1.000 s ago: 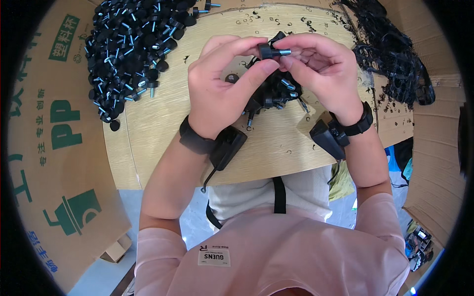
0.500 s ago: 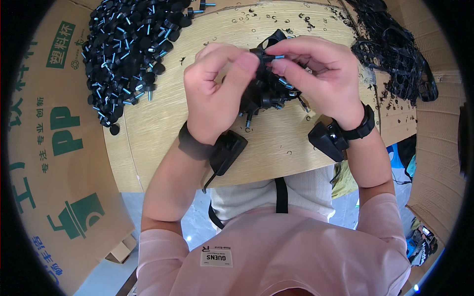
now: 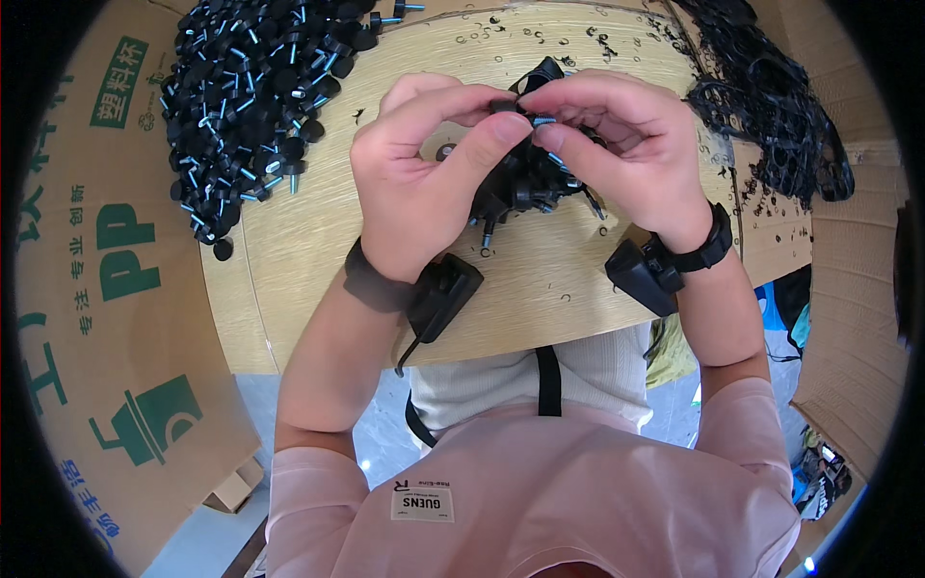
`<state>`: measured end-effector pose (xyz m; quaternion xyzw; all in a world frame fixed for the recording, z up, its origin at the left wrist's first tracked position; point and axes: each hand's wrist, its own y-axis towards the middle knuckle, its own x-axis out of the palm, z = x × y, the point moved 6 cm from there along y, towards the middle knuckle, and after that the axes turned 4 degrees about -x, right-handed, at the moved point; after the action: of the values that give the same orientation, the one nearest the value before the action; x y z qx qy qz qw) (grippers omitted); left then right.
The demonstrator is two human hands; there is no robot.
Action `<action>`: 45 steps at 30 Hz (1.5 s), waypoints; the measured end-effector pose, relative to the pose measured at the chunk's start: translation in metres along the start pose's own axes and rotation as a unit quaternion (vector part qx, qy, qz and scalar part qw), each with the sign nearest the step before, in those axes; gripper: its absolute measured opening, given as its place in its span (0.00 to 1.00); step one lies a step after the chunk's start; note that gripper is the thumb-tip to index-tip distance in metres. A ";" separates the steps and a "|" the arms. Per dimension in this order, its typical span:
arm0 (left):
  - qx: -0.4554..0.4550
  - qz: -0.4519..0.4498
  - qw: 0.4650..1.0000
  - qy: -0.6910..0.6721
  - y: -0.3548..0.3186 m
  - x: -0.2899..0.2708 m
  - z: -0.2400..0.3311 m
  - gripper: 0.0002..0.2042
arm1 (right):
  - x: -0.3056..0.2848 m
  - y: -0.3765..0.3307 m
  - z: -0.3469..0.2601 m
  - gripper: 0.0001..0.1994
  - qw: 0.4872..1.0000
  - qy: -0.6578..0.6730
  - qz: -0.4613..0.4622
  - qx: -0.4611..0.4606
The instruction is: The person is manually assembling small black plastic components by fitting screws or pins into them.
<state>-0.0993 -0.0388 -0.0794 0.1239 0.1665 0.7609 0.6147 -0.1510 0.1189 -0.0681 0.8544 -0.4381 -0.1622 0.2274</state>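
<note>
Head view. My left hand (image 3: 424,183) and right hand (image 3: 617,154) meet at upper centre of the frame, fingertips pressed together, pinching a small black knob (image 3: 503,106) with a blue-tipped stud between them. Just under the hands a cluster of the same parts (image 3: 525,183) lies on the wooden board (image 3: 318,279). Big pile of knobs (image 3: 255,96) fills the upper left, reaching the board's left edge. Tangle of black rings (image 3: 771,116) sits upper right, spilling onto cardboard (image 3: 848,250). Open board remains between pile and hands, and below the wrists down to the near edge. Black wrist units (image 3: 443,294) (image 3: 641,275) rest there.
</note>
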 end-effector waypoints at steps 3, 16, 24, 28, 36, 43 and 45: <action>0.023 -0.006 0.999 0.021 0.000 0.000 0.002 0.11 | 0.001 0.000 -0.001 0.10 1.000 -0.019 -0.005 0.015; 0.052 -0.044 0.994 0.091 0.000 0.001 0.003 0.13 | -0.002 0.002 -0.003 0.09 0.993 -0.114 0.021 -0.003; 0.043 -0.043 0.986 0.153 0.001 0.003 -0.001 0.13 | -0.001 0.000 -0.006 0.07 0.981 -0.184 0.036 0.037; 0.049 -0.043 0.986 0.154 0.001 0.003 -0.001 0.14 | -0.002 0.000 -0.010 0.07 0.971 -0.235 0.040 0.020; 0.066 -0.049 0.978 0.191 0.002 0.005 0.003 0.15 | -0.002 -0.003 -0.003 0.07 0.976 -0.206 0.065 0.043; 0.117 -0.093 0.967 0.207 0.004 0.005 0.007 0.15 | -0.005 -0.003 0.005 0.07 0.989 -0.053 0.046 0.128; 0.062 -0.071 0.989 0.113 0.005 -0.001 0.000 0.14 | -0.004 -0.001 0.005 0.08 0.989 0.020 0.030 0.146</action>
<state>-0.1034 -0.0402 -0.0778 0.0625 0.2905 0.7124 0.6357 -0.1546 0.1213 -0.0729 0.8682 -0.4776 -0.0728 0.1136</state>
